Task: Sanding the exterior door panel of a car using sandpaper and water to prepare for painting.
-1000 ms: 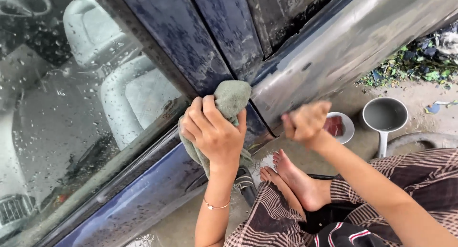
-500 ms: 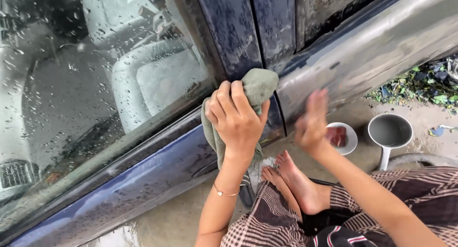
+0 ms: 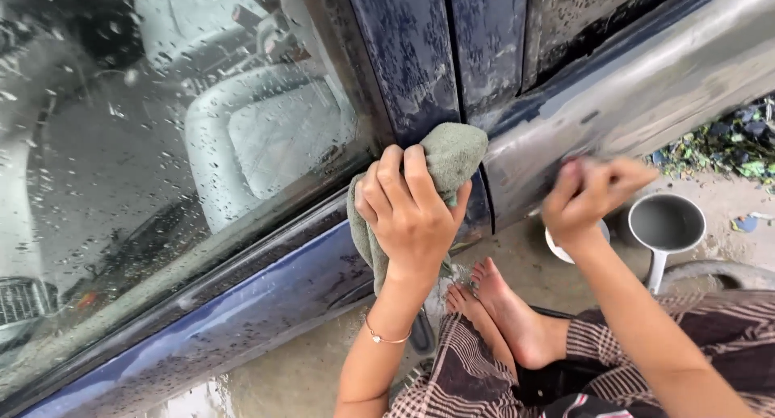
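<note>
With my left hand (image 3: 412,212) closed on the grey-green folded cloth (image 3: 448,163), pressed to the dark blue car door (image 3: 404,54), I should wipe flat and firm, while my blurred right hand's (image 3: 589,193) grip is unclear.

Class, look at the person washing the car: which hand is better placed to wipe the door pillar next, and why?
Probably the left hand: it presses the grey-green cloth against the dark pillar. The right hand is blurred, lower along the door.
</note>
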